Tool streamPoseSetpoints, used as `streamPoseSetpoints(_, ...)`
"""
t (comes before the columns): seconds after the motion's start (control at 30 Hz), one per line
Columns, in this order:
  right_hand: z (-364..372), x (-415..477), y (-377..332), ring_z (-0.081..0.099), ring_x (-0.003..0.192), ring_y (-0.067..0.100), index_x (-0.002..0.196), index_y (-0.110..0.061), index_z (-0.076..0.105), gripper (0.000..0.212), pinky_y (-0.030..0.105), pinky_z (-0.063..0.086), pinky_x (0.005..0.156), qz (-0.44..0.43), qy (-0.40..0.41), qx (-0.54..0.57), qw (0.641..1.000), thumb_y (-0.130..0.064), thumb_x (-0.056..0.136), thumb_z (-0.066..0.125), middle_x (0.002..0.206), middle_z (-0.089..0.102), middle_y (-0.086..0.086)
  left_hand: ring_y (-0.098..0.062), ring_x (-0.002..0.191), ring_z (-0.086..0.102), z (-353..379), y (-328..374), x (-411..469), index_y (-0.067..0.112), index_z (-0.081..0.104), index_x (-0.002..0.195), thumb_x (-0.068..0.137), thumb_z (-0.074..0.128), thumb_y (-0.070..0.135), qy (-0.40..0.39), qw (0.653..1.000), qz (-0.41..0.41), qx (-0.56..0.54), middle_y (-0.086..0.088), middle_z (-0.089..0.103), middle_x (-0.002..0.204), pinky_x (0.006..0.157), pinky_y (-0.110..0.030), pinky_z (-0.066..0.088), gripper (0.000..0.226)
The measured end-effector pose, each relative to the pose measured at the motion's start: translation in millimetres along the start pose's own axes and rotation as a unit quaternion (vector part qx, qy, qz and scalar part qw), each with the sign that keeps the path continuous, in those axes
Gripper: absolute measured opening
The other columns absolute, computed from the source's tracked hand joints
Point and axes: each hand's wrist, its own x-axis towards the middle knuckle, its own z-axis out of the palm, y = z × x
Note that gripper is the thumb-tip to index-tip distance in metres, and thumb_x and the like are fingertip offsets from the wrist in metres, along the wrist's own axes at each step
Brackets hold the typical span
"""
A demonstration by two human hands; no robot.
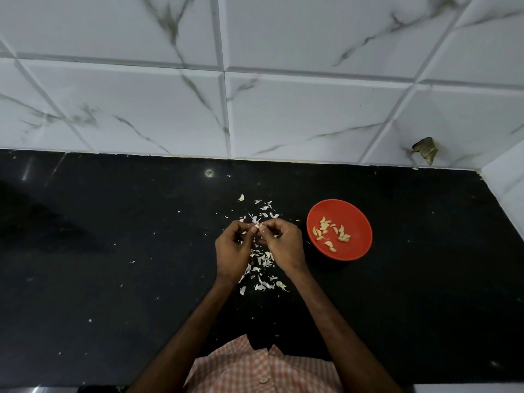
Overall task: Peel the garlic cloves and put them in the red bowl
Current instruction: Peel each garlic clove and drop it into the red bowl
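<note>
My left hand (233,249) and my right hand (283,245) meet over the black counter, fingertips together. Between them they pinch a small garlic clove (256,226) with white skin still on it. The red bowl (355,245) stands just right of my right hand and holds several peeled, pale yellow cloves (330,231). Loose white garlic skins (262,260) lie scattered on the counter under and beyond my hands. One whitish clove-like piece (241,197) lies apart at the far edge of the scatter.
The black stone counter (113,251) runs left and right, backed by a white marble-tiled wall (255,95). A side wall closes the right end (504,180). A dark scrap (426,150) sticks to the tiles at the right.
</note>
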Motion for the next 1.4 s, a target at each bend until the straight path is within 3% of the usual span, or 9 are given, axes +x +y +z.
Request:
streamPoseSetpoints(0.17,-0.5,-3.1,-5.4,0.072,0.08,0.01,0.088,-0.013,0.074,0.007,0.04,0.062,0.077,-0.047,0.016,-0.031,0.998,-0.012,0.091,0.069,0.081,0.074,-0.007,-0.01,0.066,0.066,-0.3,4.9,-0.4,0.013,0.066,0.084,0.094,0.07,0.012,-0.012,1.0,0.026,0.012,0.008,0.07,0.077,0.059,-0.028,0.053,0.011)
streamPoseSetpoints(0.5,-1.2,-2.4,-5.1,0.073,0.078,0.017,0.087,-0.014,0.071,0.005,0.048,0.062,0.075,-0.036,0.006,-0.029,0.999,-0.012,0.091,0.069,0.081,0.073,-0.003,-0.016,0.053,0.061,-1.6,7.3,-0.3,0.011,0.068,0.09,0.098,0.066,0.016,-0.044,0.999,-0.016,-0.004,0.0,0.071,0.075,0.036,-0.028,0.045,0.01)
streamPoseSetpoints(0.67,-2.9,-1.6,-5.3,0.073,0.079,0.018,0.086,-0.019,0.069,0.004,0.05,0.062,0.074,-0.027,-0.004,-0.026,0.999,-0.016,0.089,0.071,0.081,0.072,-0.002,-0.006,0.055,0.061,-0.5,0.8,1.2,0.024,0.07,0.091,0.097,0.065,0.013,-0.059,0.998,0.001,0.033,0.014,0.071,0.078,0.049,-0.025,0.048,0.014)
streamPoseSetpoints(0.87,-5.9,-0.2,-6.5,0.075,0.081,0.021,0.087,-0.019,0.069,0.006,0.051,0.062,0.077,-0.002,-0.03,-0.008,1.0,-0.014,0.091,0.069,0.084,0.074,0.002,-0.003,0.072,0.068,-0.7,-7.0,2.8,0.02,0.074,0.099,0.094,0.07,0.01,-0.061,0.997,0.013,0.049,0.013,0.074,0.09,0.062,-0.032,0.056,0.012)
streamPoseSetpoints(1.03,-6.5,-0.1,-10.2,0.075,0.082,0.021,0.088,-0.015,0.069,0.006,0.049,0.063,0.076,0.008,-0.034,0.006,0.999,-0.013,0.094,0.068,0.084,0.073,0.002,-0.006,0.065,0.066,-0.2,-5.8,2.9,0.014,0.077,0.103,0.098,0.064,0.01,-0.056,0.997,0.03,0.036,0.008,0.075,0.087,0.059,-0.022,0.052,0.014)
streamPoseSetpoints(1.17,-8.1,-0.4,-10.7,0.075,0.084,0.022,0.088,-0.015,0.068,0.008,0.048,0.063,0.076,0.018,-0.037,0.001,0.999,-0.012,0.095,0.067,0.086,0.073,0.003,-0.01,0.061,0.064,-0.1,-3.1,3.0,0.012,0.076,0.102,0.1,0.061,0.01,-0.063,0.997,0.025,0.029,0.007,0.074,0.084,0.056,-0.025,0.051,0.015)
streamPoseSetpoints(1.3,-7.2,0.1,-6.7,0.074,0.08,0.022,0.089,-0.018,0.069,0.003,0.052,0.061,0.076,0.007,-0.043,-0.034,0.998,-0.02,0.091,0.069,0.083,0.073,0.003,-0.003,0.049,0.054,0.3,-5.1,2.4,0.015,0.074,0.097,0.101,0.059,0.012,-0.063,0.998,-0.004,0.02,0.015,0.065,0.066,0.051,-0.03,0.048,0.016)
streamPoseSetpoints(1.4,-8.0,0.1,-11.1,0.07,0.077,0.019,0.088,-0.014,0.068,0.005,0.046,0.059,0.075,-0.03,-0.041,-0.085,0.995,-0.018,0.089,0.071,0.079,0.071,0.0,-0.008,0.047,0.048,1.1,-5.4,2.1,0.013,0.075,0.094,0.102,0.059,0.014,-0.057,0.998,-0.028,-0.005,0.008,0.061,0.06,0.047,-0.032,0.046,0.018)
